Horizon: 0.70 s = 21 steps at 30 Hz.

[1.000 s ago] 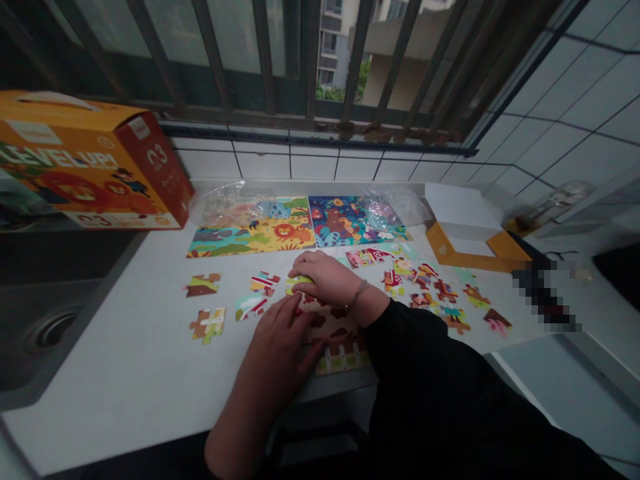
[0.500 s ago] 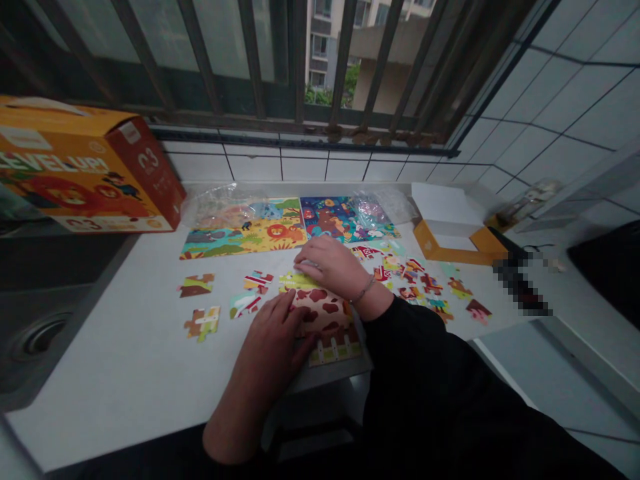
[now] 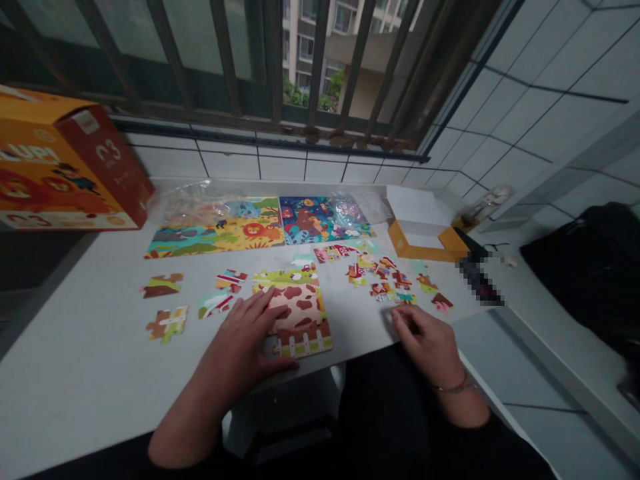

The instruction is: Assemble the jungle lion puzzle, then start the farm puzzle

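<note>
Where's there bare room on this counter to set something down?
Widest: the counter, front left, below the lower-left piece, left of the left hand. Smaller: between the cow picture and right hand. Crowded: the right, loose pieces before the open box; the back, picture boards and plastic wrap.

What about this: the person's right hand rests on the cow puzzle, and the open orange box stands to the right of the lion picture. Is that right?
Not quite: the head view shows the left hand resting on the cow puzzle. The open orange box does stand to the right of the lion picture.
</note>
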Tool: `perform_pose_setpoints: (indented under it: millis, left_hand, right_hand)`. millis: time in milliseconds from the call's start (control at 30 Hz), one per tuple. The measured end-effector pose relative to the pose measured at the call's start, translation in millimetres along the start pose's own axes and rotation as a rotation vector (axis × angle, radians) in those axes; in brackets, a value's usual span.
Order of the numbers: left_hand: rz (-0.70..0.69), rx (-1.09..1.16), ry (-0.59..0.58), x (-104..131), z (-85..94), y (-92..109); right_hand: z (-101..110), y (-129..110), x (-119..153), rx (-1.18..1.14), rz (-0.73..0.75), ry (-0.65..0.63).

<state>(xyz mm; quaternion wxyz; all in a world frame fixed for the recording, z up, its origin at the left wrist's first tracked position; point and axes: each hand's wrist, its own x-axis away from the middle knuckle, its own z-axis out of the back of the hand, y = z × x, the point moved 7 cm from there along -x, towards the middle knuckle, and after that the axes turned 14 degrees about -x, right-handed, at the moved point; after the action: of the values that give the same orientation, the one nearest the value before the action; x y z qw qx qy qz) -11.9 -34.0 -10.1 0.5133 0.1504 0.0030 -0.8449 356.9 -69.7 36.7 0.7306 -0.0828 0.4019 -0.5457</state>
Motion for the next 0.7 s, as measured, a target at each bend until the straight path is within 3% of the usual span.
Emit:
perform_pose_setpoints:
  millis: [133,367,467,600,700]
  left_hand:
    - [-0.015,-0.028,0.007,-1.1,-7.5,-0.7]
    - [-0.030,-0.007,0.008,-5.0,-14.3,0.6]
    - [-0.033,-0.003,0.004,-4.4,-15.8,0.1]
    - [-0.030,0.014,0.086,-2.8,-8.2,0.1]
    - [0.051,-0.023,0.136,-2.7,-1.0,-5.2]
  right_hand:
    - [-21.5,-5.3,8.5,-0.055,0.051,-0.059]
    - [-84.1,-28.7,6.8,-0.031,0.118,-0.184]
    - [-90.3,-28.5,7.3,-0.012,0.119,-0.202]
    - [-87.7,-26.4,7.8,-0.014,0.107,-0.207]
    - [-87.0,-26.2,7.6,-0.017,0.113,-0.188]
